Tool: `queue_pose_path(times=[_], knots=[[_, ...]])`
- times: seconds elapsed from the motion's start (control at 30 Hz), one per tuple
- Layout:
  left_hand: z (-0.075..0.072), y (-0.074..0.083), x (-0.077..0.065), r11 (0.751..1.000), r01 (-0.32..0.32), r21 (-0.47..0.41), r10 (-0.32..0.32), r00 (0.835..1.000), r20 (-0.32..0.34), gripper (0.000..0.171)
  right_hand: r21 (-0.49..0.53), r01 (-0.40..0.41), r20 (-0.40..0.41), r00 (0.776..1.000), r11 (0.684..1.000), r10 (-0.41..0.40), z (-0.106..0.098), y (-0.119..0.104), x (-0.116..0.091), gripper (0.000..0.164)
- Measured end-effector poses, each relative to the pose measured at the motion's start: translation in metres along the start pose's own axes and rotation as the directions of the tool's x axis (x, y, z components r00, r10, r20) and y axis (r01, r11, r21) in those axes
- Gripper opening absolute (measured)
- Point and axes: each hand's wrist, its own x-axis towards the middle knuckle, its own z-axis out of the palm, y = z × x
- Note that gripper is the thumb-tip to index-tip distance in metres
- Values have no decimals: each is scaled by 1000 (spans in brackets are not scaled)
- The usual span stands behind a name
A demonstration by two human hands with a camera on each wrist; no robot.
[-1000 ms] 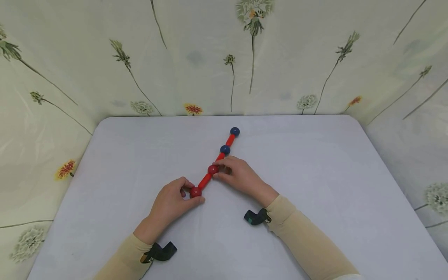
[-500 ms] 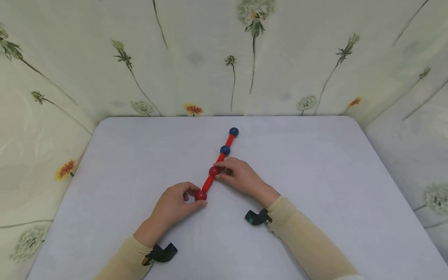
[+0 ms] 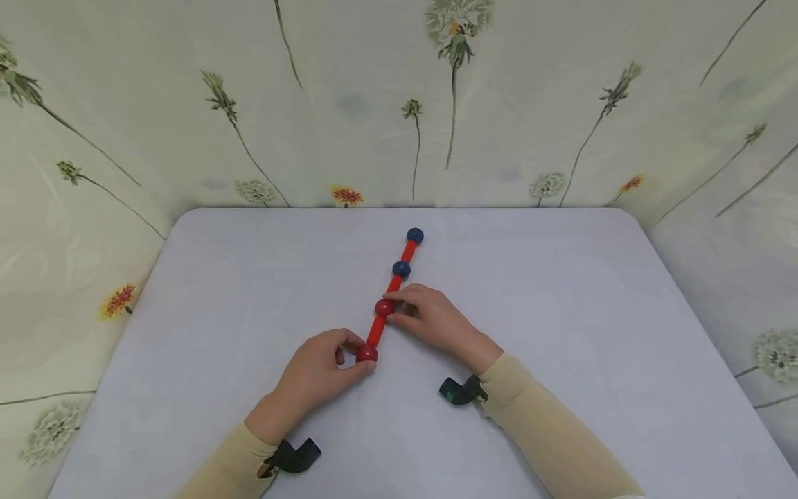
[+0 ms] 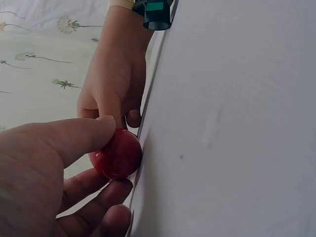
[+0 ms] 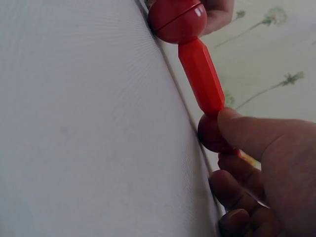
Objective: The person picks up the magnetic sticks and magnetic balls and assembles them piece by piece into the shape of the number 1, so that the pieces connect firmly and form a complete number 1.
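A chain of balls and red rods lies on the white table, running from the middle toward the far edge. At its near end my left hand [image 3: 321, 367] pinches a red ball [image 3: 367, 355] between thumb and fingers; this ball [image 4: 123, 158] shows glossy in the left wrist view. A faceted red rod [image 5: 202, 76] joins it to the second red ball [image 3: 383, 308], which my right hand [image 3: 436, 322] pinches from the right. Beyond that, a red rod [image 3: 394, 284] leads to a blue ball [image 3: 402, 269], then another rod [image 3: 408, 251] to the far blue ball [image 3: 415, 236].
The white-covered table [image 3: 561, 291] spreads out around the chain. A flower-printed curtain [image 3: 349, 125] hangs behind the table and along both sides. On each wrist sits a dark camera mount, the left mount [image 3: 298, 456] and the right mount [image 3: 460, 391].
The left hand has swung the near red ball to the right and slightly toward the person, so the chain runs straighter. The right hand, still pinching the second red ball, has shifted only slightly.
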Motion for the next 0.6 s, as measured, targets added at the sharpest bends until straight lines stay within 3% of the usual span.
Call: queue_pose_path(times=[0.33,0.6], knots=[[3,-3,1,1000,12,9,-12,1000,5,35,44,-108,-115,987,993,112,-17,15,2,38],[-1,-2,0,1000,-2,-15,2,1000,2,33,39,-106,-158,981,994,111,-22,23,8,37]])
